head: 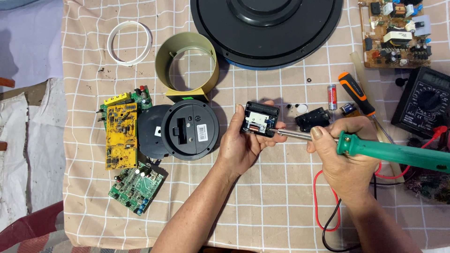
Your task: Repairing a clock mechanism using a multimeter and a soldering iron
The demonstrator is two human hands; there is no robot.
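Left hand [241,147] holds black module [260,118]; right hand [344,152] grips soldering iron [389,152].

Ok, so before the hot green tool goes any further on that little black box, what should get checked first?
1. Small black module held firmly: the left hand wraps around it. Ok.
2. Soldering iron gripped on its green handle, away from the metal shaft: the right hand does so. Ok.
3. Tip placed on the module: it meets the lower right edge. Ok.
4. Left fingers clear of the tip: they lie very near it. Not ok.
5. Tip hot enough: cannot tell.
6. Red and black leads clear of the shaft: they trail below the right wrist. Ok.
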